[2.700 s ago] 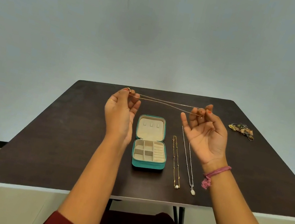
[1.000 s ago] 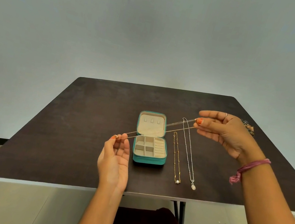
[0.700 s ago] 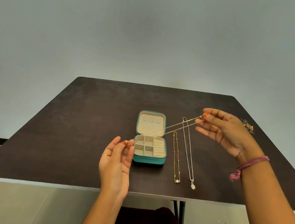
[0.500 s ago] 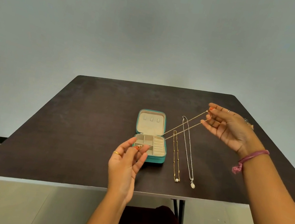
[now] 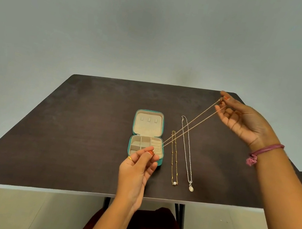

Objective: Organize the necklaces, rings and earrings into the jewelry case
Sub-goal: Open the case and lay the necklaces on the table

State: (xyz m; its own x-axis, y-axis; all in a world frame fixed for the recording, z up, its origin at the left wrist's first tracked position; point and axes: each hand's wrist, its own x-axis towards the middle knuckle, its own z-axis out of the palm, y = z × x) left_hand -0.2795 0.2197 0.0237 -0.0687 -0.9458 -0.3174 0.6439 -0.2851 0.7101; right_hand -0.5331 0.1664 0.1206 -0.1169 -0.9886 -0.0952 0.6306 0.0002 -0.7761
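Presently my left hand [image 5: 137, 169] pinches one end of a thin gold chain [image 5: 190, 124] between thumb and fingertips, directly over the front right part of the jewelry case [image 5: 147, 136]; a small orange-red bit shows at the pinch, and a gold ring sits on one finger of this hand. My right hand [image 5: 245, 123] is raised over the far right part of the desk [image 5: 61, 139], palm toward me, thumb and forefinger pinching the other end of the same chain while the remaining fingers curl loosely. The chain runs taut as a doubled strand on a diagonal between the two hands, crossing above the two necklaces that lie on the desk. A pink thread bracelet [image 5: 262, 152] circles my right wrist. The teal case is open, lid laid back flat with three small tabs on its beige lining, tray divided into compartments; I cannot tell whether any compartment holds anything. Just right of the case lies a gold necklace with pearl pendant [image 5: 174, 158], stretched straight toward me. Beside that, further right, lies a silver necklace with oval pendant [image 5: 186, 153], longer, roughly parallel. Dark red clothing covers my lap below the desk edge.
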